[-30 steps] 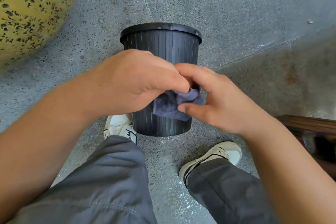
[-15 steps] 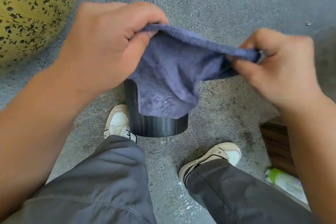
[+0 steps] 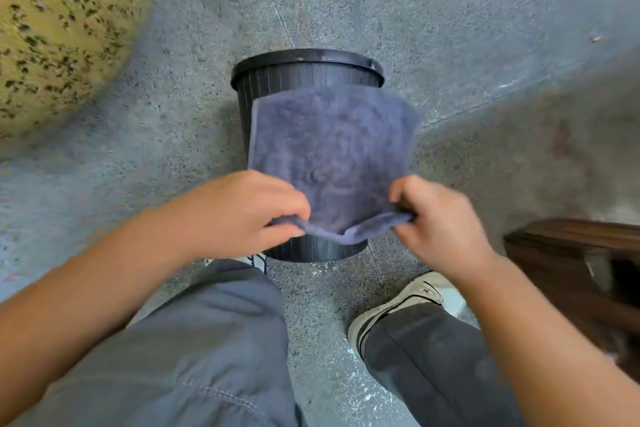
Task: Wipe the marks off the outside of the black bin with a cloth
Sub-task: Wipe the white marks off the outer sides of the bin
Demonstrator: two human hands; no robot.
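The black ribbed bin (image 3: pixel 304 74) lies on its side on the grey floor, its rim towards the far side. A purple-grey cloth (image 3: pixel 332 156) is spread flat in front of the bin's side and covers most of it. My left hand (image 3: pixel 249 215) pinches the cloth's near left corner. My right hand (image 3: pixel 440 218) pinches its near right corner. The near edge of the cloth sags between the two hands. Only the bin's rim, its left flank and its base end show around the cloth.
My two legs in grey trousers and my pale shoes (image 3: pixel 398 305) stand just in front of the bin. A yellow speckled rounded object (image 3: pixel 62 21) fills the upper left. A dark wooden piece of furniture (image 3: pixel 575 253) stands at the right. The floor is speckled grey stone.
The cloth was bunched between my hands a second ago, then stretched high between them. Both hands have since dropped lower and closer, and the cloth is now spread flat over the bin's side.
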